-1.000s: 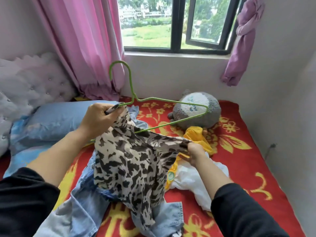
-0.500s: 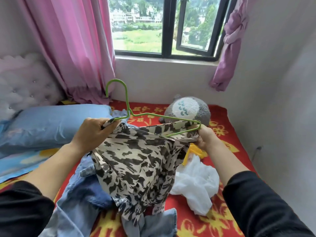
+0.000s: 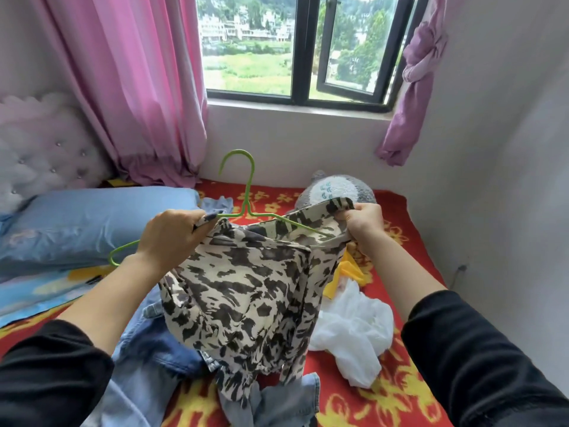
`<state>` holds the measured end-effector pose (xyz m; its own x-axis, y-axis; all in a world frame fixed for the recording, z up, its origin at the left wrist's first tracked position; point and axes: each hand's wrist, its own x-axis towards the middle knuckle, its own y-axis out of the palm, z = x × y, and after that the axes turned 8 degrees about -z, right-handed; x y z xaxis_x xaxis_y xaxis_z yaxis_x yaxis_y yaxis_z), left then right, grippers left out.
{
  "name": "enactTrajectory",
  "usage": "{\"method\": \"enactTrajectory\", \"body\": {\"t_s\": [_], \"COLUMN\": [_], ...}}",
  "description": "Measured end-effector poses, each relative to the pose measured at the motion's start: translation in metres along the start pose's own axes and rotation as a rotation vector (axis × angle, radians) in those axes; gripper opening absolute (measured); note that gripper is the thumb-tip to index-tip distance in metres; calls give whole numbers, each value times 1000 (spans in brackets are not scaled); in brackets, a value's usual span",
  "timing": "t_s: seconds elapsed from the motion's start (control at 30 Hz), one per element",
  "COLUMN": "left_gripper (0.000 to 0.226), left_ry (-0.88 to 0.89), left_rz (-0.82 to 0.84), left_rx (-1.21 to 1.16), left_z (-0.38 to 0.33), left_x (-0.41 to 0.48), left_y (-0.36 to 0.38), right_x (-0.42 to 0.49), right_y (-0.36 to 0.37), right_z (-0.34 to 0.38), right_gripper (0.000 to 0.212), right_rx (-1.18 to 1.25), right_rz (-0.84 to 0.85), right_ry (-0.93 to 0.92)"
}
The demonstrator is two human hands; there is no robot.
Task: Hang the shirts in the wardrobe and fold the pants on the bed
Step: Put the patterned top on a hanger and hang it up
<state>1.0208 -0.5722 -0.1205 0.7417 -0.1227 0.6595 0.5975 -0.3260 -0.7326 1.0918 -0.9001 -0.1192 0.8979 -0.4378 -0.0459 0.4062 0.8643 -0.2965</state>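
Gripping, L hand [image 3: 172,235]: hanger [image 3: 246,208] arm + shirt [image 3: 246,291] edge, centre-left of frame.
R hand [image 3: 365,223]: pinches shirt's top edge, centre-right.
Shirt: mid-frame, hanging betw. both hands, over jeans [image 3: 147,359] on bed [image 3: 400,405].
Hanger: hook up, arm inside shirt.

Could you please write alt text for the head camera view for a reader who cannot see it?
A left hand and a right hand grip a black-and-cream patterned shirt, partly fitted over a green hanger, above a red floral bed. Blue jeans, a white garment, a blue pillow and a grey plush toy lie on it.
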Motion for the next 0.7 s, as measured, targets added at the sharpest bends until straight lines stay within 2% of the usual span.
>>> {"method": "enactTrajectory", "body": {"t_s": [0.03,0.1,0.23,0.33,0.4,0.5,0.57,0.67,0.7], "left_gripper": [58,50,53,54,55,60,61,65,65], "left_ry": [-22,-57,-78,-33,-38,-84,-92,-27,-10], "left_rz": [4,4,95,165,140,84,93,138,160], "left_rx": [-17,-37,-84,-172,-245,-329,-370,-380,-391], "left_z": [-4,-11,-14,-11,-7,1,3,-2,-4], "left_x": [2,5,8,6,5,7,8,7,6], "left_y": [1,3,4,2,-2,-9,-12,-11,-9], "right_x": [-3,-15,-42,-43,-37,-31,-35,-56,-62], "right_y": [6,18,34,34,28,18,17,26,29], "right_z": [4,14,33,50,60,66,69,78,81], "right_gripper": [13,9,17,10,9,24,26,6,7], "right_rx": [-33,-71,23,68,-65,-309,-382,-401,-386], "right_rz": [15,76,239,275,262,263,299,430,484], "right_ry": [-27,-93,-191,-199,-226,-225,-231,-271,-296]}}
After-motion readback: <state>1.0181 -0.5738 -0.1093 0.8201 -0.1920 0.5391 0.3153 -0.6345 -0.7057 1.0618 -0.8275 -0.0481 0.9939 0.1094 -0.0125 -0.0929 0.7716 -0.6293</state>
